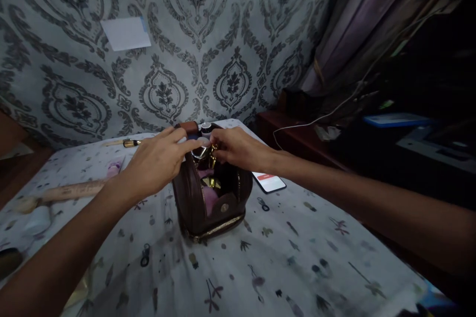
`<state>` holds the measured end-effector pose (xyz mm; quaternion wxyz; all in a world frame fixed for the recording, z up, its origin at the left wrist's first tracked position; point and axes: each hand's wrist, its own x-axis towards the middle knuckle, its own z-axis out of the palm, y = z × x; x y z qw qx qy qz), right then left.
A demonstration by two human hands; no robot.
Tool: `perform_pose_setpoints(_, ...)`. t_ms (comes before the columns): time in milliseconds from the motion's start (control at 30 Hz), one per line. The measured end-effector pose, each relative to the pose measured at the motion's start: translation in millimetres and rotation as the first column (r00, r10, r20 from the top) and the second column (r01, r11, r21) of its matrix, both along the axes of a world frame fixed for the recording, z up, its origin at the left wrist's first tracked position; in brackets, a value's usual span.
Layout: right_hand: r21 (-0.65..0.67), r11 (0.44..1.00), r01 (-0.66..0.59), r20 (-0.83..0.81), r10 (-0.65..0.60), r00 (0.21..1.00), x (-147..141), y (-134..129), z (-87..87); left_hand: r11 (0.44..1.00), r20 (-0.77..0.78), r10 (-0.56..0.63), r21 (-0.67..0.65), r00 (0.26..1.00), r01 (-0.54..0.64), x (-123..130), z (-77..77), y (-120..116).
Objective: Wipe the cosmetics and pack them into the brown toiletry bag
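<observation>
A dark brown zip bag [188, 198] stands unzipped on the bed, with its opening facing up and towards me. My left hand [156, 161] is closed over the bag's left rim, its index finger reaching to a round silver cap [201, 149]. Something pale shows under its fingers, too hidden to name. Inside the opening, my right hand [234, 147] pinches a shiny gold-coloured item [213, 157] by its top. Behind the fingers stands a bottle with a dark and silver cap [206, 129]. A pink item [210, 199] lies lower in the bag.
A phone with a lit screen [273, 183] lies right of the bag. To the left are a peach-coloured tube [74, 191], a pink item [114, 166] and a gold and black stick [131, 143]. A white cable [320, 119] runs along the right; the patterned wall [201, 89] rises behind.
</observation>
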<state>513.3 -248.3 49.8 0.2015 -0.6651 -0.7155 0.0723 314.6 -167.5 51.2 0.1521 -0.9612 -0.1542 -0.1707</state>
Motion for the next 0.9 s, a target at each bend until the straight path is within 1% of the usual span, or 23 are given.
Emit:
perform_pose_setpoints(100,-0.075,0.997,-0.017,0.103,0.024,0.994,-2,6,4.1,0.999,0.018,-0.024,-0.021,1.0,0.024,-1,-2.0,3)
perform_pose_setpoints(233,-0.142,0.988,-0.064,0.168,0.088,0.982,-2,13,6.6,0.998,0.048,-0.045,-0.031,0.998,0.046,-1,-4.5,6)
perform_pose_setpoints(433,-0.225,0.974,-0.033,0.338,0.11,0.935,-6,20,7.9,0.996,0.083,-0.075,-0.045,0.994,0.079,-5,-5.4,9)
perform_pose_setpoints(533,-0.234,0.971,-0.046,0.366,0.132,0.921,-9,24,8.1,0.995,0.102,-0.071,-0.066,0.992,0.078,-7,-5.3,12)
perform_pose_setpoints(667,-0.228,0.972,-0.064,0.348,0.143,0.927,-11,32,6.1,0.99,0.115,-0.028,-0.131,0.993,0.043,-8,-6.4,18)
perform_pose_setpoints(800,-0.214,0.977,-0.016,0.371,0.096,0.924,-11,36,2.6,0.972,0.144,-0.021,-0.23,0.989,0.054,-9,-8.5,24)
perform_pose_setpoints(900,-0.186,0.982,-0.017,0.381,0.088,0.92,-10,36,0.3,0.955,0.154,-0.019,-0.289,0.988,0.063,-9,-9.7,25)
